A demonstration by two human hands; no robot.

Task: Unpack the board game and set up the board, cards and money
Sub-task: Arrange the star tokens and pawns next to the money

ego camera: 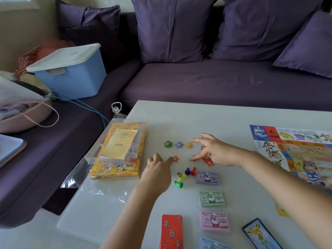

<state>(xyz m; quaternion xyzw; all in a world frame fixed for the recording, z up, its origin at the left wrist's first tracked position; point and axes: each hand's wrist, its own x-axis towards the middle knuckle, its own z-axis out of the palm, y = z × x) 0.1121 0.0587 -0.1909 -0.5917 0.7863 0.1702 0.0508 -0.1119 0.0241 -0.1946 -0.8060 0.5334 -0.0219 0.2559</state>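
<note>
On the white table lie star tokens: green, purple and yellow in a row. My left hand touches a red star with its index fingertip. My right hand hovers spread over more red stars, thumb tip near one. Pawns and dice sit below. Money stacks lie purple, green, pink. The board lies at right. A red card deck and a blue deck sit near me.
The yellow game box with a leaflet lies left, on a clear plastic wrap. A purple sofa wraps behind and left of the table, holding a blue storage bin and a pink bag.
</note>
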